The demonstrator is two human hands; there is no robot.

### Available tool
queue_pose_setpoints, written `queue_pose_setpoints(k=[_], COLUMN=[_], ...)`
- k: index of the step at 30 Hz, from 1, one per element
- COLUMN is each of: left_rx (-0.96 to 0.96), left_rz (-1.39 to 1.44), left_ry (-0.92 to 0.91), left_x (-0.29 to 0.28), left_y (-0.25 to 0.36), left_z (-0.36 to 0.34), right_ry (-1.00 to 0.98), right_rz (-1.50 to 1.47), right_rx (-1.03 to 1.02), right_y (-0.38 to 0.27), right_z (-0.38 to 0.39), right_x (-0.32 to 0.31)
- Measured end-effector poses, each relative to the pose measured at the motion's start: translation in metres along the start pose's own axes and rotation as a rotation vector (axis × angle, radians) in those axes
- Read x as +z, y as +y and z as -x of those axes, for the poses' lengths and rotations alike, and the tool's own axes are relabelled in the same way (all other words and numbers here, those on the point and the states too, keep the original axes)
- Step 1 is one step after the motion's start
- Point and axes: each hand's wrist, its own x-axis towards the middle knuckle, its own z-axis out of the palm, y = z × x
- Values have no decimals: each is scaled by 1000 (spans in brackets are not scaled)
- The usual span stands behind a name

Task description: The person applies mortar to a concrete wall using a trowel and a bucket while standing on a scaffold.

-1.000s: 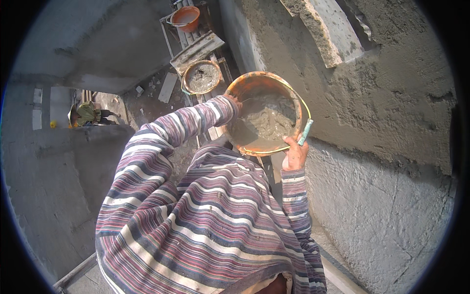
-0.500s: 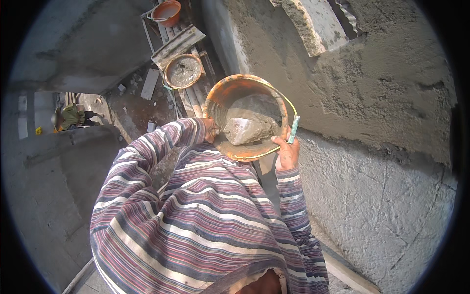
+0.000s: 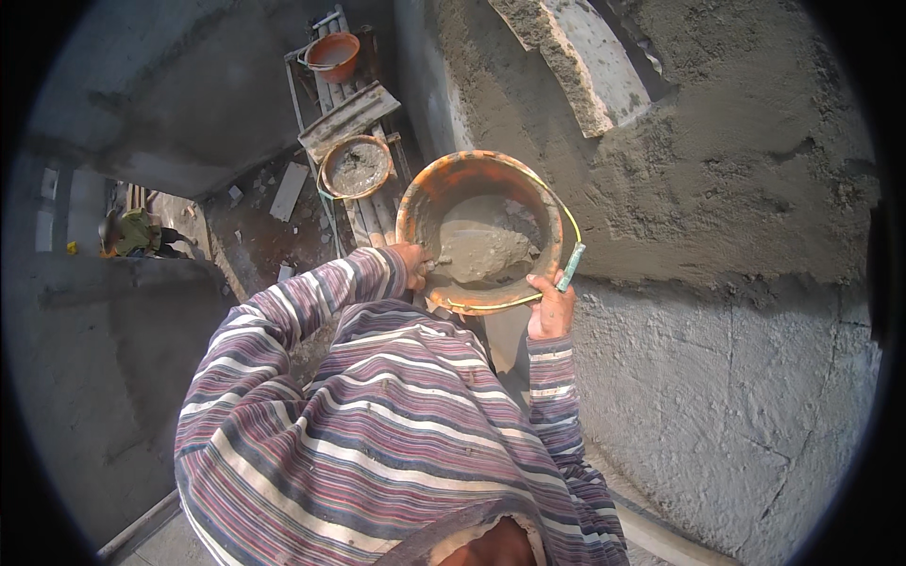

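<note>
Orange bucket (image 3: 436, 191) just above the centre of the frame, seen from above, its mouth turned up, with wet grey mortar (image 3: 498, 258) inside. Right hand (image 3: 550, 309): at the lower right of the rim, fingers grasping it, the thumb laid over the edge. Left hand (image 3: 411, 264): at the left of the rim, fingers curled around what appears to be the handle of a trowel (image 3: 464, 242), although mortar and shadow make its outline hard to read; the trowel lies inside the bucket. A yellow bail (image 3: 572, 219) arcs along the right side of the bucket and carries a green grip (image 3: 571, 267) just beside the right hand. Both arms wear striped sleeves (image 3: 552, 377).

Upper left of centre: 2 further buckets over long planks (image 3: 373, 217), the mortar bucket (image 3: 327, 174) nearer and the far bucket (image 3: 343, 68) beyond, with a board (image 3: 349, 121) lying aslant between them. A pale strip (image 3: 289, 192) lies on the ground to their left. Left edge: a person (image 3: 140, 234) in a green top, seen through an opening. Right: a wall (image 3: 727, 179), dark and rough above, paler below; a slab (image 3: 599, 61) at the upper right
</note>
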Motion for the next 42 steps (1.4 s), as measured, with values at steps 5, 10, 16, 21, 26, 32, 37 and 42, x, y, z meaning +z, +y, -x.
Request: queue_pose_setpoints(k=[5, 10, 16, 21, 26, 32, 37, 42], left_rx=[9, 98, 379, 777, 746, 280, 445, 757], left_rz=[309, 546, 1442, 1344, 1156, 1097, 39, 361], left_ry=[-11, 238, 237, 942, 1951, 2424, 1426, 952], left_x=[14, 19, -72, -232, -411, -575, -508, -242], left_y=[0, 18, 44, 52, 77, 116, 205, 158], left_z=[11, 39, 72, 104, 113, 66, -42, -49], right_ry=[-18, 30, 75, 217, 321, 465, 603, 461], right_rz=[-11, -71, -39, -11, -10, -103, -106, -180], right_rx=[7, -4, 20, -17, -5, -13, 31, -34], right_y=[4, 17, 28, 19, 34, 51, 39, 34], right_z=[-3, -11, -19, -5, -1, 1, 11, -1], right_x=[-10, -22, -49, -39, -33, -5, 18, 2])
